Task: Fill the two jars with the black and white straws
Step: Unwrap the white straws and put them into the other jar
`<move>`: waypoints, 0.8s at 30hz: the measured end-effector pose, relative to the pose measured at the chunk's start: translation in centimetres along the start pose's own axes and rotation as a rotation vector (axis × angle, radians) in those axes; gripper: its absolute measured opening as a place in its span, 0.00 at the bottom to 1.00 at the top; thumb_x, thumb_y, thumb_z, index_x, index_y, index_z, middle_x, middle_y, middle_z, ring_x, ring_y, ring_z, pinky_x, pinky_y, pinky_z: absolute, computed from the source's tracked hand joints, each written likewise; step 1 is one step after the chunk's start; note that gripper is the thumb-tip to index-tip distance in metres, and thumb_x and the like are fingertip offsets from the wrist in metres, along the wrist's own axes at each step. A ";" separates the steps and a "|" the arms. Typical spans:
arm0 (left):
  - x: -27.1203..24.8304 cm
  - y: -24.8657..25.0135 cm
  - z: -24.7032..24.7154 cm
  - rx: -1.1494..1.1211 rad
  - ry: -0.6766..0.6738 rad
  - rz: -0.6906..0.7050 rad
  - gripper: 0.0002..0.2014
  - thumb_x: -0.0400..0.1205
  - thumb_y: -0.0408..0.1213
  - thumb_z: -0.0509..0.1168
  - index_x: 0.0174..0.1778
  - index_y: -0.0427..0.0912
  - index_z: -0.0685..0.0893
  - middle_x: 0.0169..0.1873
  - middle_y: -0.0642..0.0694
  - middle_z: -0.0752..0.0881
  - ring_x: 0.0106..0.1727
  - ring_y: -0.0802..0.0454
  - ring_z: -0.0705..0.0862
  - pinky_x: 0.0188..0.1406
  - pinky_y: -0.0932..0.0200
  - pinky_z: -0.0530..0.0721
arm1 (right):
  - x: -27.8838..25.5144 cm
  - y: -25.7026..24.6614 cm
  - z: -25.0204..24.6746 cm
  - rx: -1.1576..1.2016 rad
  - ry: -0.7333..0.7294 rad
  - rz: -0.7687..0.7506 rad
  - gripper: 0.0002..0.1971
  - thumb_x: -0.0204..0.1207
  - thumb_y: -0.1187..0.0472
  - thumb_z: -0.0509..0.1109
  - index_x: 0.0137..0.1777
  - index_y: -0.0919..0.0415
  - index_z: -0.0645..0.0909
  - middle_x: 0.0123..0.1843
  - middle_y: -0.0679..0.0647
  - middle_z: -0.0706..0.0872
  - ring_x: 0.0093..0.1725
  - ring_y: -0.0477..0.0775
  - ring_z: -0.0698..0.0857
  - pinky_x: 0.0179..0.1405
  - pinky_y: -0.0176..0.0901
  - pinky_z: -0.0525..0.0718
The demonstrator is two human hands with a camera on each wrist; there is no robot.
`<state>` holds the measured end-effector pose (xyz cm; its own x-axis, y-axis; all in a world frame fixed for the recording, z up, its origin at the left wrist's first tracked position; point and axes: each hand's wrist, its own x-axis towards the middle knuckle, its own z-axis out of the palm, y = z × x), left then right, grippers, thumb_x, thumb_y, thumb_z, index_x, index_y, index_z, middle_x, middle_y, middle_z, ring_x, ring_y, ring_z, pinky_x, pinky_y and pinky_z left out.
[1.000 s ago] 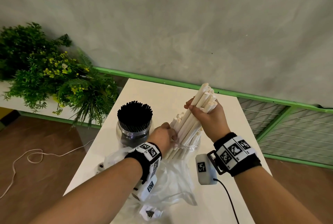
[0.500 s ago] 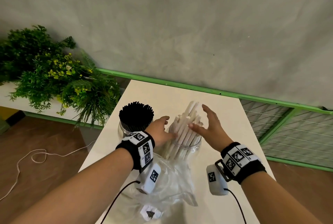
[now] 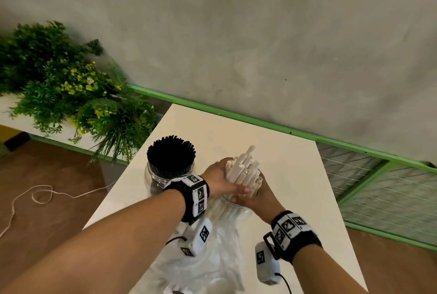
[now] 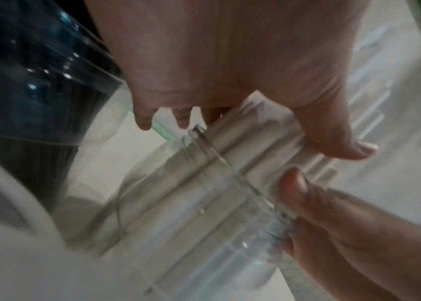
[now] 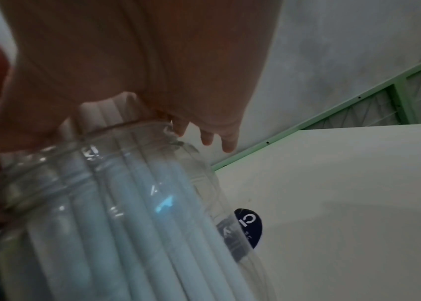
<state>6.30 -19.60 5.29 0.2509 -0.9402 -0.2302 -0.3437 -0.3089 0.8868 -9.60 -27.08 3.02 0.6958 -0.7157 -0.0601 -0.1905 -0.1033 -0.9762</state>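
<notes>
A clear jar (image 3: pixel 156 181) packed with black straws (image 3: pixel 170 154) stands at the left of the white table (image 3: pixel 295 175). To its right, a second clear jar (image 5: pixel 127 203) holds a bundle of white straws (image 3: pixel 246 167) that sticks out above its rim and leans to the right. My left hand (image 3: pixel 218 179) wraps the bundle from the left, thumb across the near side. My right hand (image 3: pixel 262 195) closes on the bundle from the right at the jar mouth (image 4: pixel 217 158). Its thumb (image 4: pixel 297 183) presses at the rim. The jar's lower part is hidden behind my wrists in the head view.
A crumpled clear plastic bag (image 3: pixel 212 258) lies on the table's near end under my wrists. Leafy plants (image 3: pixel 71 95) crowd the table's left side. A green rail (image 3: pixel 236 117) runs along the wall behind. A cord (image 3: pixel 42 196) lies on the floor at left.
A second ago my right hand held the white bundle high over the jar. It dropped in and both hands opened. Now both hands have closed round the bundle at the jar mouth.
</notes>
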 end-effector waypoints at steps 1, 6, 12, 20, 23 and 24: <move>-0.1 0.2 0.2 -0.056 0.016 0.026 0.48 0.59 0.59 0.80 0.73 0.52 0.67 0.58 0.56 0.83 0.61 0.55 0.82 0.66 0.55 0.79 | 0.0 -0.1 0.2 0.006 -0.006 -0.028 0.43 0.59 0.72 0.84 0.73 0.58 0.68 0.65 0.59 0.84 0.64 0.55 0.85 0.56 0.47 0.86; -0.9 2.0 -0.4 -0.222 0.030 0.111 0.30 0.72 0.40 0.76 0.66 0.51 0.69 0.49 0.60 0.83 0.51 0.66 0.81 0.42 0.82 0.76 | 0.9 -1.3 0.0 -0.019 0.054 -0.100 0.40 0.64 0.73 0.81 0.73 0.58 0.65 0.62 0.54 0.85 0.63 0.50 0.85 0.56 0.44 0.86; -1.6 0.9 -2.1 0.022 -0.003 0.089 0.41 0.71 0.49 0.76 0.78 0.50 0.62 0.68 0.58 0.73 0.73 0.55 0.71 0.67 0.67 0.68 | 0.2 -0.8 -0.7 -0.281 0.128 0.045 0.53 0.60 0.51 0.86 0.81 0.47 0.57 0.73 0.46 0.65 0.73 0.44 0.66 0.71 0.45 0.68; -3.3 0.6 -2.6 0.275 0.227 0.332 0.34 0.72 0.46 0.75 0.74 0.59 0.70 0.67 0.52 0.73 0.62 0.56 0.76 0.60 0.64 0.75 | -1.4 -1.5 -0.4 -0.803 0.250 -0.463 0.47 0.70 0.60 0.78 0.83 0.54 0.52 0.82 0.52 0.59 0.80 0.50 0.62 0.77 0.44 0.65; -4.0 0.5 -2.5 0.341 0.279 0.465 0.22 0.76 0.46 0.72 0.67 0.56 0.79 0.58 0.55 0.77 0.51 0.61 0.77 0.53 0.68 0.74 | -2.3 -1.5 0.0 -1.061 0.217 -0.539 0.34 0.77 0.56 0.69 0.81 0.55 0.60 0.83 0.51 0.61 0.81 0.54 0.61 0.75 0.55 0.71; -4.1 0.3 -2.4 0.378 0.272 0.497 0.19 0.77 0.45 0.70 0.66 0.54 0.81 0.57 0.54 0.79 0.51 0.60 0.78 0.55 0.65 0.76 | -2.5 -1.3 -0.1 -1.104 0.209 -0.534 0.31 0.78 0.54 0.65 0.80 0.55 0.62 0.83 0.50 0.62 0.81 0.54 0.61 0.73 0.57 0.73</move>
<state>7.29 -15.47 7.48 0.1831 -0.9291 0.3214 -0.7569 0.0754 0.6491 -11.15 -25.22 4.43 0.7610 -0.4914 0.4236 -0.4684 -0.8679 -0.1654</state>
